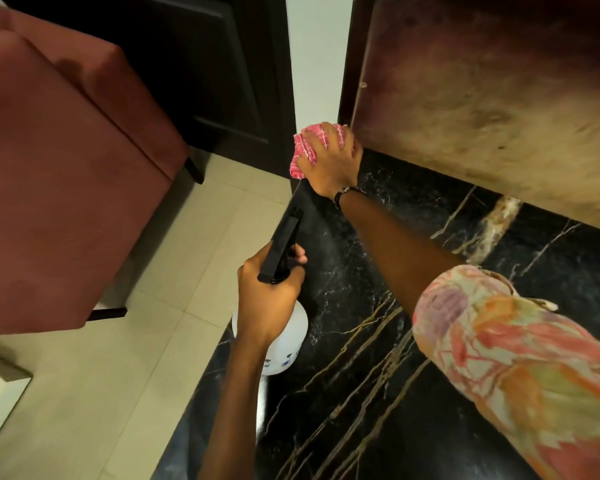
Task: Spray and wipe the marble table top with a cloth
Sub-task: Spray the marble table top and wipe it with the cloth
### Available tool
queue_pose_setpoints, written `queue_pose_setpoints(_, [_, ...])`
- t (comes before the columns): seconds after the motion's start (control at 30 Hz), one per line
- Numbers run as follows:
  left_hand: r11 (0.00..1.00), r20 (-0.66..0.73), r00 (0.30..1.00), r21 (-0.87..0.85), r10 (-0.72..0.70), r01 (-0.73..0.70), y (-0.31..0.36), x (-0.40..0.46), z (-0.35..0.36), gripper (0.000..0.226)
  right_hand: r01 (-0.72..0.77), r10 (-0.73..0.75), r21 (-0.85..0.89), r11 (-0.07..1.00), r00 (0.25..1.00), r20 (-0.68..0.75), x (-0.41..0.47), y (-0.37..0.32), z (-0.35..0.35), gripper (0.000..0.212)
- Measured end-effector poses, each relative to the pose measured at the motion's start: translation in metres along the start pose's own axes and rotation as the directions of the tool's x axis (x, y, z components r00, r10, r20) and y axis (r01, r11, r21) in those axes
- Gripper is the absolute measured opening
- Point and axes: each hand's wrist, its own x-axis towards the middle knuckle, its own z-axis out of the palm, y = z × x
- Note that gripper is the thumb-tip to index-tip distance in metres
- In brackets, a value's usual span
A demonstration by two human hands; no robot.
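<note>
The black marble table top (378,341) with gold and white veins fills the lower right. My right hand (329,164) presses a bunched pink checked cloth (302,152) onto the table's far left corner, next to the back panel. My left hand (267,299) grips a white spray bottle (286,344) by its black trigger head (280,249), held over the table's left edge. The bottle's nozzle points toward the far corner.
A mottled brown back panel (482,98) rises behind the table. A rust-red upholstered chair (59,168) stands to the left on a cream tiled floor (146,341). A dark cabinet door (201,64) and a white wall strip (317,57) lie beyond.
</note>
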Motion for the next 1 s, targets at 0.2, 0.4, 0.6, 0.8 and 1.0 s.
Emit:
queue_pose_setpoints(0.2, [1.000,0.008,1.000,0.000,0.015,-0.015,-0.001,0.001,0.000,0.021,0.305,-0.303,0.018,0.952,0.951,-0.054,-0.062,0.011,0.012,0.058])
queue_pose_setpoints(0.4, [1.000,0.018,1.000,-0.007,0.024,-0.024,-0.002,0.001,0.000,0.020,0.230,-0.229,0.007,0.973,0.972,-0.054,-0.034,0.018,0.010,0.061])
queue_pose_setpoints(0.6, [0.999,0.039,0.999,-0.029,0.032,-0.031,-0.001,-0.005,-0.005,0.027,0.023,-0.024,-0.049,0.999,1.000,-0.007,0.006,0.024,0.001,0.062])
queue_pose_setpoints(0.8, [0.997,-0.029,1.000,-0.072,-0.007,0.005,-0.009,-0.031,-0.027,0.030,0.090,-0.094,-0.060,0.994,0.994,-0.054,-0.047,0.014,0.010,0.060])
queue_pose_setpoints(1.0, [0.997,-0.113,0.992,-0.064,-0.056,0.049,-0.026,-0.070,-0.056,0.033,0.304,-0.303,-0.057,0.951,0.953,0.020,-0.127,-0.018,0.019,0.064])
